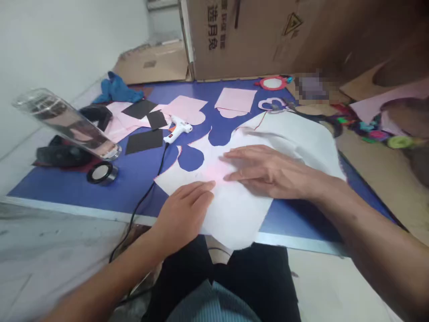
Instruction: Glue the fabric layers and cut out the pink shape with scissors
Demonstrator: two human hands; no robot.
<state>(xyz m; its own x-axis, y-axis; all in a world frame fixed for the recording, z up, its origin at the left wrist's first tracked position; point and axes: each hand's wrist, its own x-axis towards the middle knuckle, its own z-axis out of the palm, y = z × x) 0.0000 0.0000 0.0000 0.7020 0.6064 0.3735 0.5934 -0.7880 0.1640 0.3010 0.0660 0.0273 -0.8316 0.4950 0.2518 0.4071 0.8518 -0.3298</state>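
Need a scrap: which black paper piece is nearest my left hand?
The black piece on the blue mat beside the glue gun; the others lie behind, on pink paper.

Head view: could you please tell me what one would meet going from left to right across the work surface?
clear cylinder → black-rimmed disc → black paper piece → glue gun → right hand, flat on the white sheet → green ring
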